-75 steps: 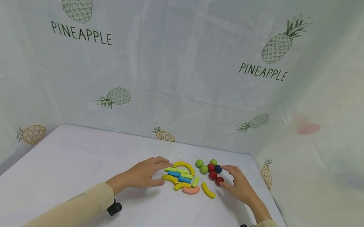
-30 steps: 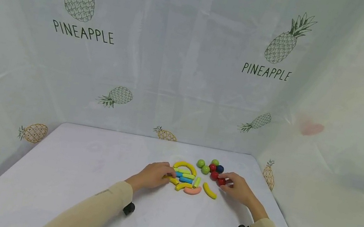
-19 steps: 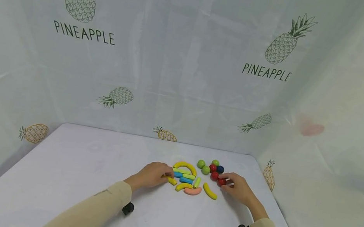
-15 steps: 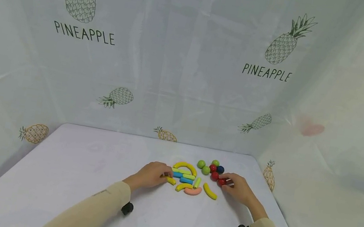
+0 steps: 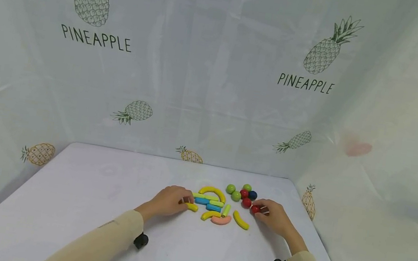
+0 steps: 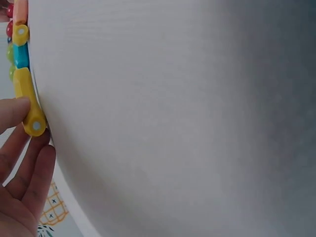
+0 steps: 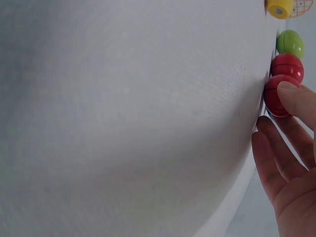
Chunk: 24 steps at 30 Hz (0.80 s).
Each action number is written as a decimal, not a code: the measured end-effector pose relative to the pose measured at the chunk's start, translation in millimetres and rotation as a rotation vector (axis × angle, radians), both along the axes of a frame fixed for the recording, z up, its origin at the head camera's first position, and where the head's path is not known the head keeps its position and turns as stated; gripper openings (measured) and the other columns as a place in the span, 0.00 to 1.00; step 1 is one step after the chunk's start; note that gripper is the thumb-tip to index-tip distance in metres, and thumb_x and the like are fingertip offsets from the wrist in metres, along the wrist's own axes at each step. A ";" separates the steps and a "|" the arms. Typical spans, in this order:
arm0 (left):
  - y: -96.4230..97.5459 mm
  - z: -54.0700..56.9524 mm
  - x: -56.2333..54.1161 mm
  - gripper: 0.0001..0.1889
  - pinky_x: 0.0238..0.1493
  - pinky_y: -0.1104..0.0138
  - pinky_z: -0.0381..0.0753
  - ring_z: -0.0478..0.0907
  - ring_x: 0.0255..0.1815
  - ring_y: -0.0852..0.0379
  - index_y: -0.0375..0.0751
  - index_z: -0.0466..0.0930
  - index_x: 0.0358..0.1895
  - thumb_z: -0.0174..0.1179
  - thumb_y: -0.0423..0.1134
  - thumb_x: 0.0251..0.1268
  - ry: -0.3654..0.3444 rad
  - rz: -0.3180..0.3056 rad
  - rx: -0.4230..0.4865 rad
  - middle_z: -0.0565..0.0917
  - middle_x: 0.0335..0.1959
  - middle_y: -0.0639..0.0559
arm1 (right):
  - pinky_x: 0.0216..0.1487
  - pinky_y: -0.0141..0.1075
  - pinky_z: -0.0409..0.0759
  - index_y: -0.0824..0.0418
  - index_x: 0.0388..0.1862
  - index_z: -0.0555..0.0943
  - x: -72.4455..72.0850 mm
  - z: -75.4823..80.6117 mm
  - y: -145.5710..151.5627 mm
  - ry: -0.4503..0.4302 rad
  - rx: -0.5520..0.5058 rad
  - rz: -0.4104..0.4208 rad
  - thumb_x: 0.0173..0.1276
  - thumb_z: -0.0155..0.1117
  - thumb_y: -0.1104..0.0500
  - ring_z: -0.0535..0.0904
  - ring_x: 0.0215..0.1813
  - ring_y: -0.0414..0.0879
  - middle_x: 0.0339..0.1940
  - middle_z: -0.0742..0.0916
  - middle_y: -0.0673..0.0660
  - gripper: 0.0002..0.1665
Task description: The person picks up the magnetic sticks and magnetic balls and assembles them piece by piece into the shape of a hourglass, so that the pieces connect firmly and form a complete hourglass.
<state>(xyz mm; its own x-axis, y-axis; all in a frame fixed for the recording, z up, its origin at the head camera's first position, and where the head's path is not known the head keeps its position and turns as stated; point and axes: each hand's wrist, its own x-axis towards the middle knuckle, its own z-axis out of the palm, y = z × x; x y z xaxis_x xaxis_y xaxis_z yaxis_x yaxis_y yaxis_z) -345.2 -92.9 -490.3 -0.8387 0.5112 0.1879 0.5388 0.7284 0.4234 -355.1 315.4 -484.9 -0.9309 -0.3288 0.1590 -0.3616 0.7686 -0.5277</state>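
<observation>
In the head view my left hand (image 5: 170, 200) pinches the near end of a yellow curved rod (image 5: 191, 207) at the left side of the group. The left wrist view shows thumb and fingertips on this rod, which has a pale dot on its end face. My right hand (image 5: 274, 215) holds a red ball (image 5: 255, 209) between thumb and fingers, low at the table. In the right wrist view a second red ball (image 7: 287, 66) sits right beside it, with a green ball (image 7: 290, 43) beyond. Blue rods (image 5: 213, 208) and a yellow arch (image 5: 213, 190) lie between the hands.
Nearer the front lie a pink curved rod (image 5: 221, 220) and another yellow curved rod (image 5: 241, 220). Green balls (image 5: 231, 189) and a dark blue ball (image 5: 252, 195) stand behind. A pineapple-print curtain (image 5: 208, 81) rises at the back of the white table (image 5: 103, 187).
Both relaxed hands came down onto pieces: the left took the yellow curved rod, the right the red ball. Then the left hand drew the rod leftward; the red ball shifted slightly right.
</observation>
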 end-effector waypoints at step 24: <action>-52.9 -0.6 18.2 0.12 0.44 0.62 0.81 0.77 0.36 0.62 0.58 0.87 0.46 0.72 0.35 0.66 -0.061 0.166 0.063 0.84 0.37 0.63 | 0.56 0.48 0.88 0.60 0.59 0.86 0.6 -0.9 -2.7 0.009 0.012 -0.017 0.70 0.73 0.67 0.86 0.51 0.52 0.55 0.89 0.58 0.19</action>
